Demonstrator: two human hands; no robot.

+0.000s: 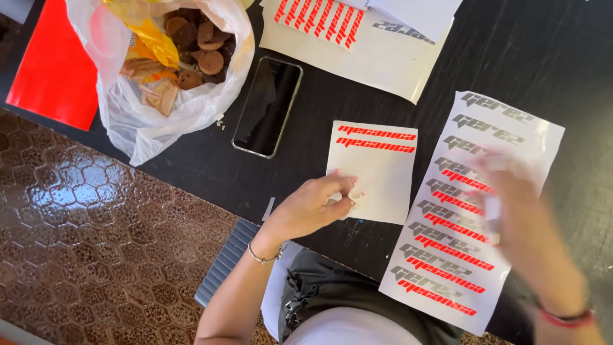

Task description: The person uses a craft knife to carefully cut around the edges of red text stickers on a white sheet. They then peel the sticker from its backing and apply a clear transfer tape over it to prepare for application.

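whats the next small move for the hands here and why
Probably bring the right hand, blurred over the long decal sheet, across to the small sheet: the left hand pins its lower left corner, and only two red decals sit on it.

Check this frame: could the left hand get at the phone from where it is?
Probably yes. The left hand rests on the small white sheet, and the phone lies just beyond it on the black table, with nothing in between.
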